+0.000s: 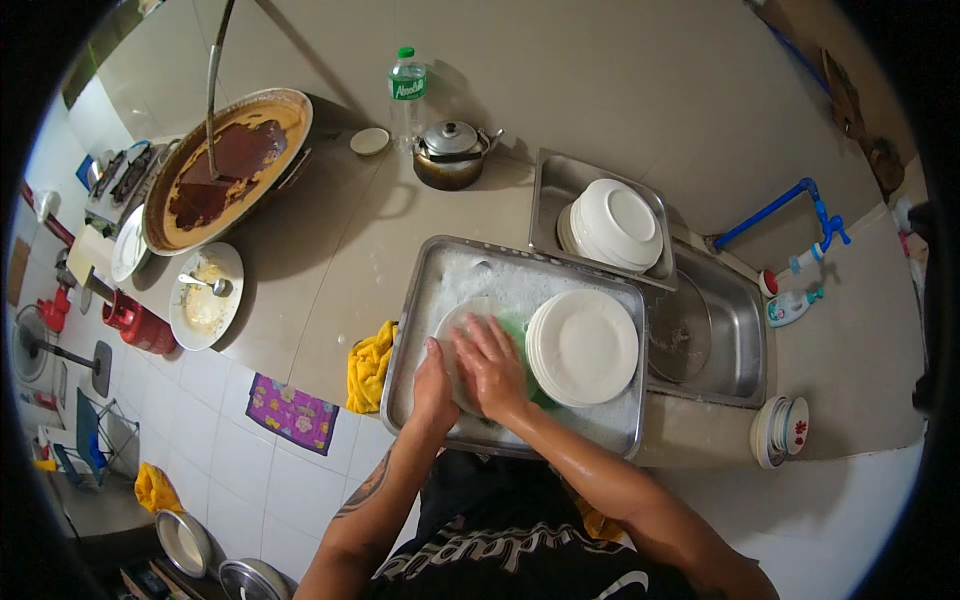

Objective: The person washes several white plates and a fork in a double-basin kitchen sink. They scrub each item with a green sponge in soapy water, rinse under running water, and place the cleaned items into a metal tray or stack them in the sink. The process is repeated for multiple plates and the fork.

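Observation:
A white plate [474, 307] is tilted above soapy water in a large metal tray [409, 330]. My left hand [435, 386] grips its left edge, thumb up. Across the plate's face lies my right hand [491, 367], fingers spread and slightly blurred; its palm side is hidden, so I cannot tell if it holds anything. Something green [541, 394] shows in the suds behind and beside that hand. A stack of several white plates [585, 349] stands at the tray's right side.
Behind the tray, a metal basin [547, 191] holds stacked white bowls [619, 217]. A sink [739, 337] with a blue faucet [829, 225] lies right. Leftward are a yellow cloth [371, 367], a soiled plate with a spoon [202, 319] and a wide pan of brown liquid [232, 172]. A kettle [448, 161] stands behind.

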The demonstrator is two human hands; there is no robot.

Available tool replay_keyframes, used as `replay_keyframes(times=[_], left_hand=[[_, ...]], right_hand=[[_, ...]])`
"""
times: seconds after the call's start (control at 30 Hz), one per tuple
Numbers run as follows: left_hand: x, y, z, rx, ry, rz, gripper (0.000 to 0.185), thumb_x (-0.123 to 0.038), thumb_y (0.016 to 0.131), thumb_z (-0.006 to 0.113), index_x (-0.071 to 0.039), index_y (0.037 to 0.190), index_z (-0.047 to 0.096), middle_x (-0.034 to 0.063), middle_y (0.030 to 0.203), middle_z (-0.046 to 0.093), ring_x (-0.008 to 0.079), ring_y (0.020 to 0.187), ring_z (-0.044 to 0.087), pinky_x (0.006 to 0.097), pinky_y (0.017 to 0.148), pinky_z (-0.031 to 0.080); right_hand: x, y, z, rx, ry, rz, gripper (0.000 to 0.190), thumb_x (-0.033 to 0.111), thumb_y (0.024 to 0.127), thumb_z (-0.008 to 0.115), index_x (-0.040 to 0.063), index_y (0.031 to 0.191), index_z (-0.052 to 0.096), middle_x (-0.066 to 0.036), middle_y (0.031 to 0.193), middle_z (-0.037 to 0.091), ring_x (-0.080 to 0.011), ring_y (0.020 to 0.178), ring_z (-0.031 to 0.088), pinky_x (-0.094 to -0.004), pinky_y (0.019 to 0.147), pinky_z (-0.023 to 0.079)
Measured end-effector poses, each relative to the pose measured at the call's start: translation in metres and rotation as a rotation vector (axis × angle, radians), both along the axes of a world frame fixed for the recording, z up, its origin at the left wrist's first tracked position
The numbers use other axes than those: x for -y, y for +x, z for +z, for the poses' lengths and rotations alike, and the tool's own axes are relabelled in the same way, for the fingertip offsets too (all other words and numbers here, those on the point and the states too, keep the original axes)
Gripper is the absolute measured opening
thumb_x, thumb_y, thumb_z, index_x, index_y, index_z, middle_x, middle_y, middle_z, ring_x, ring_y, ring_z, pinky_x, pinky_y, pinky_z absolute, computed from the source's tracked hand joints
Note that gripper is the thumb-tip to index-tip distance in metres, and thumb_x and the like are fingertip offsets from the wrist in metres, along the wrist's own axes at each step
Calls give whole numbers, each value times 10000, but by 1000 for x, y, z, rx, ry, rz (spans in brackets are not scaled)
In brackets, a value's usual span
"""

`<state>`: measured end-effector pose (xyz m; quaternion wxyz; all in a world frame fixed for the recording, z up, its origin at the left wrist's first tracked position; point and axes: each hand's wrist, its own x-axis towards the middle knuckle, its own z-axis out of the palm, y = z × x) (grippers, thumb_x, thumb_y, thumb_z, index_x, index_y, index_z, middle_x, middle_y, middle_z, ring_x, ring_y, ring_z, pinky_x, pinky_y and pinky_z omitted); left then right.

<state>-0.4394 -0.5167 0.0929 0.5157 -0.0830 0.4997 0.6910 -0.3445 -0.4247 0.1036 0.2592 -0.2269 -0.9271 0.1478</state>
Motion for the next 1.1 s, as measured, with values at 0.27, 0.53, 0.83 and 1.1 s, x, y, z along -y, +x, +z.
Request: replay_keyframes(times=[0.27, 0.53, 0.83, 1.1], left_hand=[[0, -4, -22, 91, 251, 19, 651, -499, 1096, 382, 0, 1513, 413, 174, 1516, 469, 326, 1374, 469, 472, 1152, 374], [1, -2, 9, -8, 182, 30, 472, -332, 1106, 449, -14, 1452, 482, 153, 1398, 575, 281, 1266, 559, 423, 1067, 459], [14, -32, 69, -145, 321, -85, 444, -282, 1092, 484, -15, 1446, 469, 154, 1338, 598, 273, 1152, 621, 401, 1008, 497], [-18, -16, 74, -83, 309, -315, 803, -465, 1050, 532, -172, 1654, 92, 152, 1710, 79, 437, 1525, 178, 547, 1232, 175]], right_hand=[[12, -14, 5, 34, -2, 0, 464, 173, 975, 590, 96, 1431, 556, -196, 1536, 462, -491, 1376, 438, -563, 1147, 359], [13, -12, 7, 42, -50, -7, 512, 149, 973, 584, 120, 1478, 507, -188, 1556, 436, -484, 1390, 425, -560, 1158, 340], [22, 5, 65, -71, -385, 267, 629, 355, 955, 665, -34, 1415, 484, -332, 1540, 361, -570, 1396, 348, -595, 1167, 317], [-50, 44, 112, -156, -598, 136, 424, 80, 896, 684, -46, 1293, 603, -255, 1134, 702, -368, 1067, 691, -407, 952, 529]])
